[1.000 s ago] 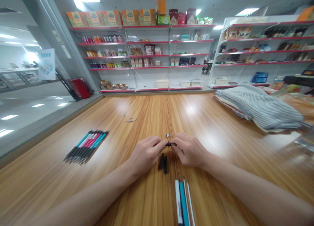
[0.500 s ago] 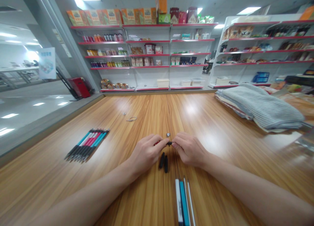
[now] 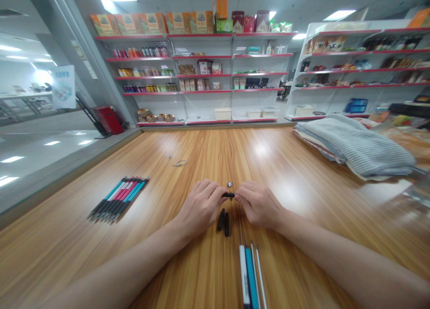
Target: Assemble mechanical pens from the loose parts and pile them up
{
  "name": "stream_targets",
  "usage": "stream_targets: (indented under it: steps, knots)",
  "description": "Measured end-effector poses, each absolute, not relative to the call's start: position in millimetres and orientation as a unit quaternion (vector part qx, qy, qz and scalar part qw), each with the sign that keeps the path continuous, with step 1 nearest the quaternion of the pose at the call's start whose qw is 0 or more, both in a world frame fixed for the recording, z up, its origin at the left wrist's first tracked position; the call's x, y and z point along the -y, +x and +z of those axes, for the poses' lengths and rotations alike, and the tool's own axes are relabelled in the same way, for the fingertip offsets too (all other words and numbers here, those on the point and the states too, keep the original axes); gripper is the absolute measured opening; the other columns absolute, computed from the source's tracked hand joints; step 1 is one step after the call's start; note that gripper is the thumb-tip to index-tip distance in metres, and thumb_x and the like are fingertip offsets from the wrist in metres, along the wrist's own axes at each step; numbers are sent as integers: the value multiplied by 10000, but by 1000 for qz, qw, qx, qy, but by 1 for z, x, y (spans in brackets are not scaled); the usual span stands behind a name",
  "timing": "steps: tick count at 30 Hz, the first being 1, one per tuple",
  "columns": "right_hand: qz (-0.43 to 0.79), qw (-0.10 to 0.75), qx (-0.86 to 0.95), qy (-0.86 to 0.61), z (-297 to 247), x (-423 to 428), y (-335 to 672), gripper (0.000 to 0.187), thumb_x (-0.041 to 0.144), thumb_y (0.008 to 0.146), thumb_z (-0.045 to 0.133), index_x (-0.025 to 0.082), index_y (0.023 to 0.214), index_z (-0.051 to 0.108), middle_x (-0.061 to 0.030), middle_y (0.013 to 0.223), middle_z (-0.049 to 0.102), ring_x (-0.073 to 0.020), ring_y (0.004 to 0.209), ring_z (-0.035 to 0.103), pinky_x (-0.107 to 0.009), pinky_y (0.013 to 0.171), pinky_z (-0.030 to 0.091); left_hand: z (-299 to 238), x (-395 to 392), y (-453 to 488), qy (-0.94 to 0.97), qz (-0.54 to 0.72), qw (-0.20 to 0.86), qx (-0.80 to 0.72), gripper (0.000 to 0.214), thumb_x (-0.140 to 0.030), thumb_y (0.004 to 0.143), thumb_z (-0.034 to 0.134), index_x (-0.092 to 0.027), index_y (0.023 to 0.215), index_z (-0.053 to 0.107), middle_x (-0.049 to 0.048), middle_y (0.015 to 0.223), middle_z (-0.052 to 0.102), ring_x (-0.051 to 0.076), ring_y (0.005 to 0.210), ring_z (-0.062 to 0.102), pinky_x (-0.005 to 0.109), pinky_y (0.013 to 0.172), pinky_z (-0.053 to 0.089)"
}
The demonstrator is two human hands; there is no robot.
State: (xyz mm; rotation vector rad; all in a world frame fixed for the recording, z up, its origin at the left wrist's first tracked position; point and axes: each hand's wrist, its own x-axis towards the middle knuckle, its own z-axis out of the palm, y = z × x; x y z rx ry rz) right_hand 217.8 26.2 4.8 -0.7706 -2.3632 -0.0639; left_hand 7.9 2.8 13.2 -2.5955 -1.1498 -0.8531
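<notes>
Alignment matters most, I judge: my left hand (image 3: 202, 205) and right hand (image 3: 259, 203) pinch the black pen part (image 3: 229, 195) at opposite ends, so light, straight pressure suits.

Shop-like room, with packaged goods (image 3: 152, 23) lining red-edged shelves (image 3: 201, 57).

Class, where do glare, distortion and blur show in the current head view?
Head view: white glare on the table beyond the right hand; head view: shelves lean outward at left, as if through a wide lens; head view: print on the sign is too soft to read, and the black piece lacks fine detail.
</notes>
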Motion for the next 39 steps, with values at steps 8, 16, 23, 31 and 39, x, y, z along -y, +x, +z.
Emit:
stream_targets:
  steps: [8,16,23,31,39]
  knots:
    - [-26,321,899,-298,3,-28,219,184,159,909,444,172,738,508,-40,715,540,-159,692,464,-282,642,351,14,-3,9,-865,-291,108,394,148,-230,925,470,-171,942,604,76,879,600,218,880,504,385,787,395]
    - [-25,310,901,-301,3,-27,219,157,133,889,455,171,749,515,-36,719,543,-158,694,461,-283,639,346,14,-3,8,-866,-293,96,393,123,-233,925,486,-164,901,585,64,871,595,207,862,485,379,794,383]
    - [-24,322,895,-307,3,-27,220,165,130,890,460,166,737,513,-42,723,543,-160,706,459,-288,642,345,14,-3,9,-859,-284,104,413,140,-227,918,485,-170,973,601,70,948,615,231,937,490,423,857,361]
    - [-19,318,897,-308,2,-28,220,167,105,876,466,160,726,514,-38,712,538,-154,710,456,-284,648,341,16,-2,8,-856,-285,112,417,140,-243,918,494,-170,898,612,69,1000,617,233,965,496,452,924,335]
    - [-17,316,898,-305,3,-27,221,178,126,895,454,157,737,532,-44,717,546,-156,716,461,-281,648,347,14,-1,10,-858,-280,117,415,147,-220,914,489,-188,951,627,55,1118,612,259,1056,472,500,991,284]
